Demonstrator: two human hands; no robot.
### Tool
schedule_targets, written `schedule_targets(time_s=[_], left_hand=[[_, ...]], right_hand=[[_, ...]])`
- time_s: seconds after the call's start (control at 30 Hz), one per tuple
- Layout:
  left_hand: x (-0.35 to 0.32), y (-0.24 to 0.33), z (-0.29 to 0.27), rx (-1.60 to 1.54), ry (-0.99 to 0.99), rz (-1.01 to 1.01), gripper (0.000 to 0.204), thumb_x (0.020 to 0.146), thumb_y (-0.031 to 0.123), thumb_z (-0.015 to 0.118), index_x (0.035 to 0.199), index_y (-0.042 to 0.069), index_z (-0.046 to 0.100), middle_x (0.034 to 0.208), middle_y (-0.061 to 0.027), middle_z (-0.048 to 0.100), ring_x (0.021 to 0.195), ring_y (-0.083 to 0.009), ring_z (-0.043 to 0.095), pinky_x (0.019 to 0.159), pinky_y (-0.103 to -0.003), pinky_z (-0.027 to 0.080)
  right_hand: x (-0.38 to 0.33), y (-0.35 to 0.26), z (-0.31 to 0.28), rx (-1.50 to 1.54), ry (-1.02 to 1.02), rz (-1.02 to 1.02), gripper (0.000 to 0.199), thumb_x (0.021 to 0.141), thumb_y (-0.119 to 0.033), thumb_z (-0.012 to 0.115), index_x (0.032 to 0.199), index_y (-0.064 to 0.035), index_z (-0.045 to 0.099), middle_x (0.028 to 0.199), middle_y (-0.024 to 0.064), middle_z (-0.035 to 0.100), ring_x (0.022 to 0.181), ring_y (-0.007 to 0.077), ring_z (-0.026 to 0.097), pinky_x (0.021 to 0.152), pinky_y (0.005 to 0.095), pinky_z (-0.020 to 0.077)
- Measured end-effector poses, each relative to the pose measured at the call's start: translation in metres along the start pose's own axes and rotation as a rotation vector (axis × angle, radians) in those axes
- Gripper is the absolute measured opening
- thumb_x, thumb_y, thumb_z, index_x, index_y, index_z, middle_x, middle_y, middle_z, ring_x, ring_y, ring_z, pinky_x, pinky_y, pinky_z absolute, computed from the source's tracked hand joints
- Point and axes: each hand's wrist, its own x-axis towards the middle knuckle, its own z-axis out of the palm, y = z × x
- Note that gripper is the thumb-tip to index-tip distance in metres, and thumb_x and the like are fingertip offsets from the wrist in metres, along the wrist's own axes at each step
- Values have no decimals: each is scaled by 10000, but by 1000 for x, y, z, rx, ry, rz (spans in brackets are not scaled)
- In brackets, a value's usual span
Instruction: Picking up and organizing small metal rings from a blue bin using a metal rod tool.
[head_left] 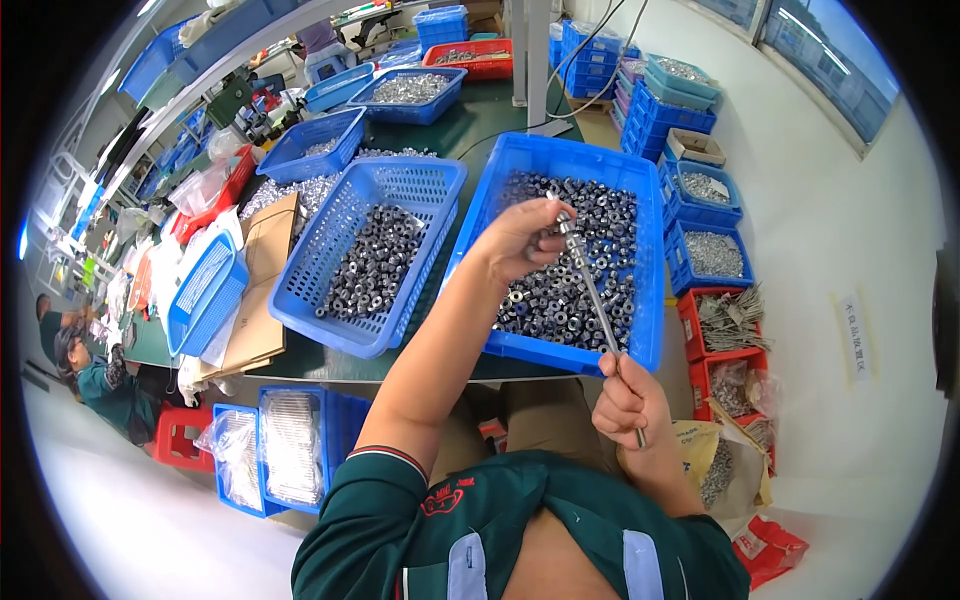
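Observation:
My left hand (522, 240) is closed, its fingertips pinched about the upper end of a slim metal rod (597, 303). Shiny ring-like metal pieces (572, 240) sit around the rod just by those fingers. Lower down, my right hand (630, 402) wraps the rod's other end, a short stub poking out below the fist. The rod slants over a solid blue bin (652, 260) holding a heap of small dark metal nut-like parts (575, 310). Similar parts (372, 265) lie in a perforated blue basket (318, 245) to the left.
Flattened cardboard (262, 300) and a small blue basket (207, 295) lie left on the green table (490, 110). Stacked blue bins (712, 255) and red bins (722, 320) line the right wall. A co-worker (105, 385) sits far left. A metal post (530, 60) stands behind the bin.

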Motion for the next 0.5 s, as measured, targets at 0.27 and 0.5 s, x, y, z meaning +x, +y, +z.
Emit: schedule_targets(time_s=[0.27, 0.5], left_hand=[[-1, 4, 5, 86, 144, -202, 380, 921, 392, 511, 969, 18, 551, 693, 1, 408, 544, -85, 377, 402, -173, 267], [2, 11, -16, -285, 447, -18, 239, 842, 17, 508, 1060, 41, 414, 905, -134, 550, 550, -106, 436, 410, -191, 319]], right_hand=[[17, 1, 8, -363, 216, -89, 211, 978, -222, 403, 959, -40, 509, 475, -56, 289, 346, 37, 260, 389, 211, 223], [0, 4, 12, -461, 294, -109, 196, 969, -215, 430, 939, -38, 509, 472, -48, 303, 344, 43, 261, 390, 214, 229]])
